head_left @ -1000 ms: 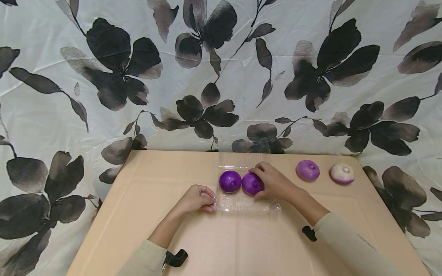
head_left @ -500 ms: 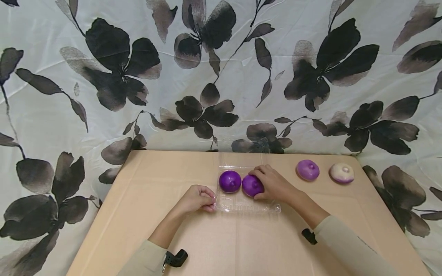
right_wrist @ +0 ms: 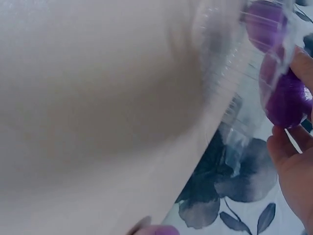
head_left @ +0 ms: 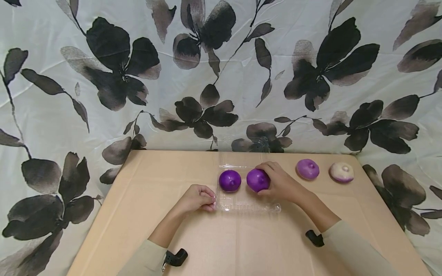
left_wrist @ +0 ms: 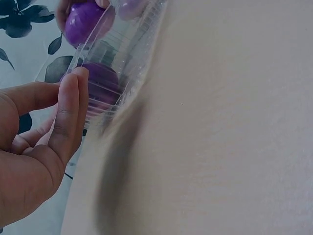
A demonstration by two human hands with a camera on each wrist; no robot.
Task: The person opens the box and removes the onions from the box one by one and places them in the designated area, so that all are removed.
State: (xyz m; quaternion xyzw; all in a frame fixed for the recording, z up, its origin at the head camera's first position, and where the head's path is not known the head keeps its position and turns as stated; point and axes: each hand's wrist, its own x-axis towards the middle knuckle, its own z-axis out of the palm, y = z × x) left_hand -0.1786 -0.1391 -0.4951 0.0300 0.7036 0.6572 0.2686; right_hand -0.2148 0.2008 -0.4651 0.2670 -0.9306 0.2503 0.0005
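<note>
Below frame centre, my right hand (head_left: 280,183) grips an onion (head_left: 256,180) at the box (head_left: 241,208); my left hand (head_left: 197,199) pinches the box's left edge. The glossy onion could slip and hit the left onion (head_left: 230,181).

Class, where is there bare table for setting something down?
Free: the table left of the left hand; nearer, between the sleeves. Crowded: the clear container, with two purple onions and right hand; far right, two paler onions.
</note>
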